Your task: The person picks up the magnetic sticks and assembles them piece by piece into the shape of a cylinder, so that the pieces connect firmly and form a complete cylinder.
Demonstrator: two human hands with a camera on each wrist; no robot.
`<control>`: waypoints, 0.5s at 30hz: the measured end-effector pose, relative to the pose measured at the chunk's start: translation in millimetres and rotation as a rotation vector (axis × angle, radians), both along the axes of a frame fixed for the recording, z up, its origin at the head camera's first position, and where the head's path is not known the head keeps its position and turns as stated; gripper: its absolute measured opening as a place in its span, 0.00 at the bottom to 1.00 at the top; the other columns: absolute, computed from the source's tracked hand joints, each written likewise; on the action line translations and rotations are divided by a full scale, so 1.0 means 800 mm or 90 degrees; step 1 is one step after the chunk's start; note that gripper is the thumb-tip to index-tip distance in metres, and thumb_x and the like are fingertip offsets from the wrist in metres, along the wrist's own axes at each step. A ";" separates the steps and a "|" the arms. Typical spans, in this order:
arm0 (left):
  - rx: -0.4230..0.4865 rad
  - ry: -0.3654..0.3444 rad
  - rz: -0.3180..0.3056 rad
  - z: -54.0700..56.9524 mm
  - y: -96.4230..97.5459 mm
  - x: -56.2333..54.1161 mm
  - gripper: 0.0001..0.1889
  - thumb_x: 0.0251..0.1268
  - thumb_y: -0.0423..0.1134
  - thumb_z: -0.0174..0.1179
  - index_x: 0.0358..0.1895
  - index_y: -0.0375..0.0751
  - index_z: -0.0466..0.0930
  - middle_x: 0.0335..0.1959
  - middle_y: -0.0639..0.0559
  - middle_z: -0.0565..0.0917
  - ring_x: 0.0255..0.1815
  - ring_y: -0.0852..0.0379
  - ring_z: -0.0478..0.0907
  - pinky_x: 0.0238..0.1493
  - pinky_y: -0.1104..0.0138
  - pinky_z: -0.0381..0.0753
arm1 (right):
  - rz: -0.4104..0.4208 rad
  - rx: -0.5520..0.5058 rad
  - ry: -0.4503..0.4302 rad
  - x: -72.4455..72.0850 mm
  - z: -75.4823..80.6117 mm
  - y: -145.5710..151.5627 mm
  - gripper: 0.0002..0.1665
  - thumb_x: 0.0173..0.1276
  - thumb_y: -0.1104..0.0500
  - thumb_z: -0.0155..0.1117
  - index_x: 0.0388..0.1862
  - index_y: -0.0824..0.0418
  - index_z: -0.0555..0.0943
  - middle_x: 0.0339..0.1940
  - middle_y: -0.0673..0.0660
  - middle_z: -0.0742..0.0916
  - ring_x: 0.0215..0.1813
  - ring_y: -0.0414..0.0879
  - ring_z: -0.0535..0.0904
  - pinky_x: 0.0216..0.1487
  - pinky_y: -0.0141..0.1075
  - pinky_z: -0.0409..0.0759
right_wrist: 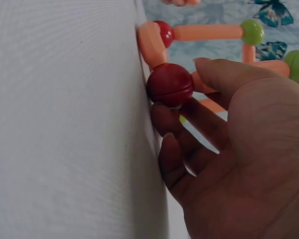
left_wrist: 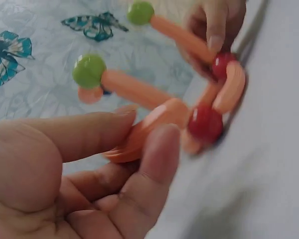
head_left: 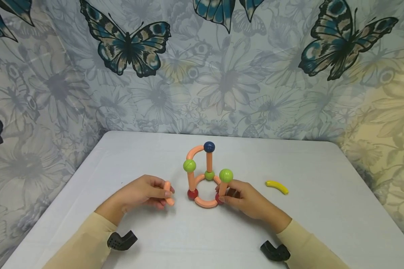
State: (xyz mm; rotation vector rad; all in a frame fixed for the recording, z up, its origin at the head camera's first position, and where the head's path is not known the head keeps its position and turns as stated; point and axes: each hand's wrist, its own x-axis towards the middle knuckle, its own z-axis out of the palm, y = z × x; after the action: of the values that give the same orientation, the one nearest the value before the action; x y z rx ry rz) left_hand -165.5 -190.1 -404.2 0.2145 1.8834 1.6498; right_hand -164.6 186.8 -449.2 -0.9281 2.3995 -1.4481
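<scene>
My left hand (head_left: 144, 194) pinches a loose curved orange rod (left_wrist: 154, 124) between thumb and fingers, left of a ball-and-rod building-set frame. That frame has a low ring of curved orange rods (head_left: 206, 203) joined by two red balls (head_left: 192, 194) and a green ball (head_left: 209, 175). Three straight rods rise from it, topped by two green balls (head_left: 189, 165) and a dark blue ball (head_left: 209, 147). A curved rod (head_left: 194, 151) links the blue ball to the left green one. With my right hand (head_left: 249, 198) I grip the right upright rod (head_left: 223, 188) low down, fingertips against its red ball (right_wrist: 170, 85).
A yellow curved rod (head_left: 277, 186) lies on the white table (head_left: 309, 231) to the right of the frame. Behind the table hangs a butterfly-patterned cloth (head_left: 229, 82). Black devices (head_left: 122, 241) sit at both wrists.
</scene>
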 end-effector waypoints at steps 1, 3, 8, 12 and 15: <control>0.013 -0.004 0.005 0.001 0.005 0.002 0.14 0.74 0.36 0.73 0.49 0.27 0.86 0.42 0.36 0.91 0.39 0.50 0.89 0.45 0.60 0.89 | -0.001 0.000 -0.002 0.000 0.000 0.000 0.10 0.79 0.66 0.70 0.46 0.50 0.83 0.52 0.51 0.89 0.44 0.51 0.84 0.47 0.40 0.84; 0.038 -0.011 0.007 0.003 0.016 0.008 0.12 0.74 0.37 0.73 0.47 0.29 0.87 0.43 0.36 0.91 0.37 0.51 0.88 0.44 0.61 0.89 | -0.003 -0.001 -0.006 0.001 0.000 -0.001 0.09 0.79 0.65 0.71 0.46 0.50 0.83 0.51 0.50 0.89 0.44 0.51 0.84 0.47 0.40 0.84; 0.062 -0.006 0.001 0.009 0.046 0.024 0.13 0.75 0.42 0.72 0.45 0.33 0.90 0.37 0.41 0.92 0.28 0.57 0.84 0.35 0.64 0.88 | -0.006 -0.009 -0.010 0.003 0.002 -0.002 0.08 0.79 0.64 0.71 0.46 0.50 0.84 0.50 0.50 0.89 0.43 0.51 0.84 0.46 0.40 0.84; 0.101 -0.013 0.007 0.013 0.067 0.033 0.15 0.76 0.43 0.72 0.46 0.30 0.89 0.33 0.44 0.88 0.25 0.58 0.83 0.32 0.65 0.87 | -0.011 -0.007 -0.008 0.003 0.003 -0.003 0.06 0.79 0.61 0.72 0.46 0.50 0.83 0.50 0.49 0.89 0.43 0.51 0.84 0.45 0.40 0.84; 0.138 -0.025 0.024 0.014 0.080 0.032 0.15 0.76 0.43 0.72 0.48 0.30 0.88 0.34 0.43 0.88 0.26 0.59 0.84 0.33 0.66 0.87 | -0.019 -0.004 -0.002 0.004 0.003 -0.002 0.06 0.80 0.59 0.73 0.44 0.49 0.82 0.50 0.48 0.89 0.42 0.50 0.84 0.44 0.40 0.84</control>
State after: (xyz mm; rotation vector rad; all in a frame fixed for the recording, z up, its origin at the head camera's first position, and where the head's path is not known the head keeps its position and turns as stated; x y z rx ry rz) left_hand -139.8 -126.3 -393.0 0.2348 1.6891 1.8700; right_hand -161.7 184.9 -446.5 -0.8938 2.4183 -1.4668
